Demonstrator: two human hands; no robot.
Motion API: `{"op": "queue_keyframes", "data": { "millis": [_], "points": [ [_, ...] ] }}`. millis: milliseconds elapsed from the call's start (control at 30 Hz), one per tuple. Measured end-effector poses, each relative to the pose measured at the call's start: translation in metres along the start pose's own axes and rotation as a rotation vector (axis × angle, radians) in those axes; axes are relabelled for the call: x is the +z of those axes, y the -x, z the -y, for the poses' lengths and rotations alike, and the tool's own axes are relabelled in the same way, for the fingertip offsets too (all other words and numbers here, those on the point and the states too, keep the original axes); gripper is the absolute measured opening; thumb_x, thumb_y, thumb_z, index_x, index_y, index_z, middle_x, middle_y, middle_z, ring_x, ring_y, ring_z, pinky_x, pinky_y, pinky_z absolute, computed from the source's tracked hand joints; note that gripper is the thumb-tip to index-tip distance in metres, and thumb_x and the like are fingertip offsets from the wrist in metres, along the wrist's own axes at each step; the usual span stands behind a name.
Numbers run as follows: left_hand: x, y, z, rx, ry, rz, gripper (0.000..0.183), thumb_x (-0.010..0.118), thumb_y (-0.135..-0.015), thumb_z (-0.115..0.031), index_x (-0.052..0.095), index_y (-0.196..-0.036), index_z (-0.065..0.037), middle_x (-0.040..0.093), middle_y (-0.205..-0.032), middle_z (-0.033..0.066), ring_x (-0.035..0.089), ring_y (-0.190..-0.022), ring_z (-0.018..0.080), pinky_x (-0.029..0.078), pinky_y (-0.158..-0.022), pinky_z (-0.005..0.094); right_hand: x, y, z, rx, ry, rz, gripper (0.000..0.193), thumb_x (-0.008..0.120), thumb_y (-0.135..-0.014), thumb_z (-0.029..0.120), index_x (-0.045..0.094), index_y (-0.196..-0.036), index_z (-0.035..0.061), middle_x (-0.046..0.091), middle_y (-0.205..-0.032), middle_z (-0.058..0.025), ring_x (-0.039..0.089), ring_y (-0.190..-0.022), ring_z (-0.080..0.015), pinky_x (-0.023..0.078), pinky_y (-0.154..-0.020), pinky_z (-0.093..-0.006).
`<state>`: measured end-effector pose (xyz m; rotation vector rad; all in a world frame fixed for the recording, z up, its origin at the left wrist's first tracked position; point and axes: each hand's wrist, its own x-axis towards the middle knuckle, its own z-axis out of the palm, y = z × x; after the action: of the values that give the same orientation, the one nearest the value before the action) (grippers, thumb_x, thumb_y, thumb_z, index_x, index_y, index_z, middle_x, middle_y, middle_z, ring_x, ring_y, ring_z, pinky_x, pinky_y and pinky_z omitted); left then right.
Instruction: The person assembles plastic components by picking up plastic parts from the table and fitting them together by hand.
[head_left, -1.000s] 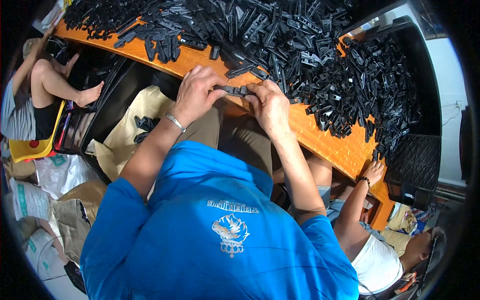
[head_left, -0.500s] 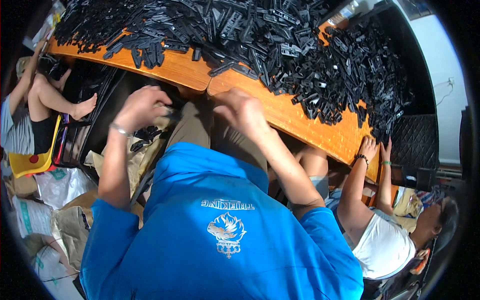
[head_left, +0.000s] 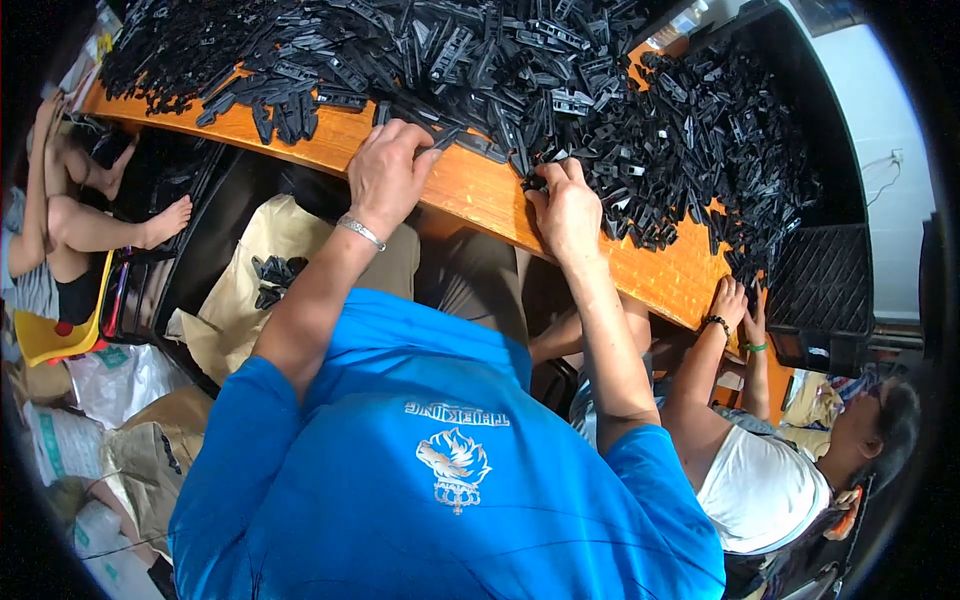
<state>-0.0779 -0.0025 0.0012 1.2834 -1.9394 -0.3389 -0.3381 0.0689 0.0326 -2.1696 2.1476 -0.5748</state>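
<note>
Left hand (head_left: 388, 172) rests at the near edge of the heap of black plastic parts (head_left: 520, 70) on the orange table (head_left: 480, 195), fingers curled on one strip (grip unclear). Right hand (head_left: 566, 205) pinches a small black part (head_left: 537, 183) off the heap's edge, within easy reach.

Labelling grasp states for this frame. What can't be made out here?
- Head view: left hand fingertips are buried in the black plastic parts, so its grip is unclear.
- Right hand pinches at the pile's edge; the single piece is too small to tell.
- The table is cut off by the dark fisheye rim.
- The beige bag below is partly hidden by the left forearm.
</note>
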Motion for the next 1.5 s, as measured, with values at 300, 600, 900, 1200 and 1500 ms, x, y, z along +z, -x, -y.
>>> {"op": "queue_keyframes", "data": {
  "millis": [300, 600, 900, 1200, 1500],
  "points": [
    [0.011, 0.014, -0.009, 0.228, 0.04, -0.042, 0.015, 0.08, -0.083, -0.003, 0.07, -0.093, -0.006, 0.068, -0.102, 0.0086, 0.067, -0.098, 0.0322, 0.054, -0.083, 0.0437, -0.012, -0.004, -0.007, -0.109, 0.004, 0.147, 0.033, 0.078, -0.086, 0.004, 0.071, -0.117, 0.0051, 0.066, -0.117, -0.018, 0.073, -0.097, -0.0422, 0.06, -0.084, -0.0509],
    [0.016, 0.033, -0.019, 0.342, -0.001, -0.003, 0.014, 0.074, -0.086, -0.004, 0.073, -0.099, -0.008, 0.066, -0.109, 0.0071, 0.062, -0.106, 0.0319, 0.053, -0.086, 0.043, -0.012, 0.004, -0.011, -0.127, -0.034, 0.16, 0.036, 0.078, -0.089, 0.003, 0.073, -0.124, 0.007, 0.069, -0.12, -0.0142, 0.073, -0.103, -0.0409, 0.061, -0.087, -0.0483],
    [0.005, 0.035, -0.041, 0.316, 0.154, 0.132, 0.031, 0.075, -0.087, -0.001, 0.072, -0.118, -0.004, 0.067, -0.118, 0.0103, 0.062, -0.112, 0.0348, 0.052, -0.098, 0.0459, -0.002, 0.008, -0.015, -0.085, -0.05, 0.04, 0.025, 0.08, -0.093, 0.017, 0.073, -0.114, 0.0072, 0.068, -0.109, -0.0137, 0.074, -0.092, -0.0391, 0.06, -0.076, -0.0494],
    [0.01, -0.002, -0.011, 0.538, -0.019, 0.23, 0.034, 0.068, -0.087, -0.004, 0.071, -0.12, -0.006, 0.069, -0.116, 0.0092, 0.064, -0.111, 0.0323, 0.055, -0.097, 0.045, 0.009, 0.026, 0.006, -0.118, -0.131, -0.045, 0.024, 0.078, -0.097, 0.018, 0.07, -0.117, 0.0098, 0.076, -0.103, -0.0167, 0.074, -0.088, -0.0411, 0.059, -0.072, -0.05],
    [0.002, 0.009, -0.015, 0.337, 0.071, 0.343, 0.031, 0.078, -0.09, -0.011, 0.07, -0.121, -0.008, 0.067, -0.108, 0.0096, 0.064, -0.109, 0.0327, 0.055, -0.091, 0.0471, 0.001, 0.024, 0.012, -0.118, -0.01, 0.149, 0.027, 0.081, -0.093, 0.018, 0.072, -0.115, 0.0073, 0.071, -0.11, -0.0175, 0.074, -0.092, -0.0421, 0.06, -0.077, -0.0505]
  ]
}}
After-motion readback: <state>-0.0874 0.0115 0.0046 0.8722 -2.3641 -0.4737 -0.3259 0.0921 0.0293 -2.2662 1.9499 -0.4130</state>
